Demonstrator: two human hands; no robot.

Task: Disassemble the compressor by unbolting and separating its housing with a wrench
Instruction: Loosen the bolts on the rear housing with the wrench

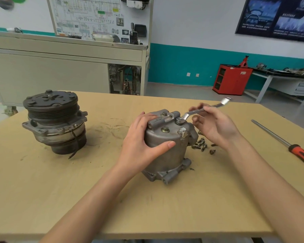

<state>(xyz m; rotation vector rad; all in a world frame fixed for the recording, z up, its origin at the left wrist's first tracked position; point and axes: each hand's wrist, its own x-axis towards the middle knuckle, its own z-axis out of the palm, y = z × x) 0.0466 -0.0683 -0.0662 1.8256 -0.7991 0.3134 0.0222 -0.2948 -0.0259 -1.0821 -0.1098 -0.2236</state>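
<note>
A grey compressor housing (167, 151) stands upright on the wooden table (147, 207). My left hand (142, 141) wraps around its left side, thumb across the front. My right hand (216, 125) holds the handle of a silver ring wrench (193, 114), whose ring end sits on a bolt (179, 121) on top of the housing. Another raised bolt (182, 131) stands at the front right of the top, and two brass-coloured bolts (165, 129) sit flush in the top face.
A second compressor with a black pulley (54, 120) stands at the left. Several loose bolts (202, 144) lie right of the housing. A screwdriver with a red and black handle (288, 142) lies at the right edge. Cabinets and benches stand beyond the table.
</note>
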